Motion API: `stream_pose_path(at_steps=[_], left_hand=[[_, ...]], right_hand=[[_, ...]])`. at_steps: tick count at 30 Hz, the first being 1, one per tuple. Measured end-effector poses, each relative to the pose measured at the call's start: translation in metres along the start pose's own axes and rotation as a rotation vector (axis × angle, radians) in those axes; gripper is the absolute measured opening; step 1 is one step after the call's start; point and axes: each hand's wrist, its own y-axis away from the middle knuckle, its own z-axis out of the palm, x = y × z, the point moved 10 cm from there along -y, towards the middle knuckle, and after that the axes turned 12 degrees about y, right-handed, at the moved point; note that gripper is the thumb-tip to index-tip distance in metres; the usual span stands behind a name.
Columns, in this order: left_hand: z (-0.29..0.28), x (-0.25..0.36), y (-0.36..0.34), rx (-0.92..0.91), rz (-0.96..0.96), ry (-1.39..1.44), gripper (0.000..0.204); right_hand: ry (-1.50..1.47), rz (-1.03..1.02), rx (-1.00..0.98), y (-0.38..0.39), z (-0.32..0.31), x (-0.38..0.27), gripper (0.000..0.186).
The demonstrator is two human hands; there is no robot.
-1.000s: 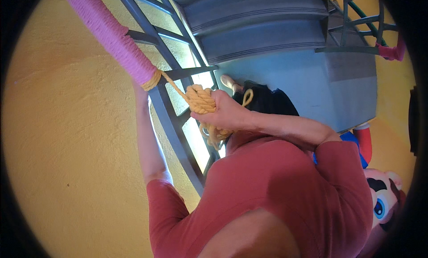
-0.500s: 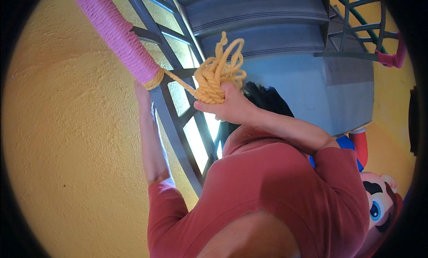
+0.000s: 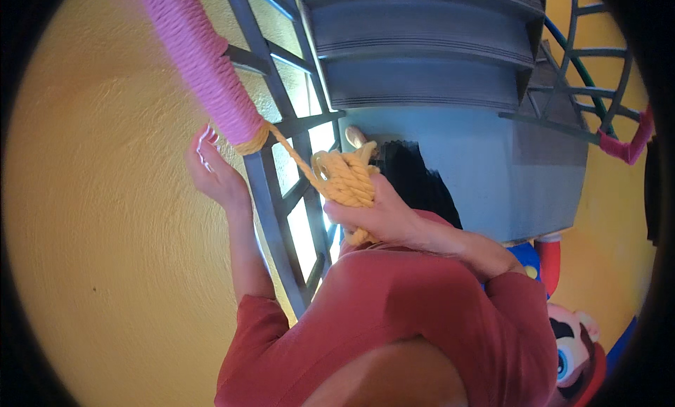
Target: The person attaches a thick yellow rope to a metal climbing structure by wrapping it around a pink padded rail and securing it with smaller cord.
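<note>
A handrail (image 3: 204,62) tightly wound with pink rope slants down from the upper left. Several turns of yellow rope (image 3: 254,141) circle its lower end. From there a taut strand runs to a looped bundle of yellow rope (image 3: 348,178), which my right hand (image 3: 383,210) grips from its right side, thumb across the front. Beside the rail's lower end, on the wall side, my left hand (image 3: 216,171) is raised with its fingers loosely bent and apart, holding nothing that shows. It seems just clear of the rail.
Below the rail stands a dark metal railing (image 3: 264,189). Grey stairs (image 3: 422,41) descend to a blue-grey floor (image 3: 506,168). A textured yellow wall (image 3: 105,231) is close on the left. At right are another railing (image 3: 612,90) and a cartoon figure (image 3: 573,347).
My left hand has come away from under the rail's end toward the wall. My right hand and the yellow bundle sit lower, and the bundle has turned. The whole view has shifted slightly.
</note>
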Motion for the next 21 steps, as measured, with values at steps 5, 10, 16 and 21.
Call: stream_pose_path(at_steps=[5, 10, 16, 21], left_hand=[[0.092, 0.094, 0.08, -0.943, 0.539, -0.106, 0.019], [0.095, 0.07, 0.082, -1.06, 0.372, -0.017, 0.011], [0.082, 0.074, 0.07, -1.042, 0.234, 0.102, 0.016], [0.078, 0.075, 0.079, -1.022, 0.248, 0.065, 0.022]], right_hand=[[-0.11, -0.03, -0.09, 0.014, -0.013, -0.001, 0.033], [-0.313, 0.064, -0.131, 0.009, -0.008, 0.011, 0.028], [-0.421, -0.051, -0.196, 0.007, 0.02, 0.007, 0.021], [-0.327, -0.01, -0.101, 0.026, 0.018, 0.01, 0.017]])
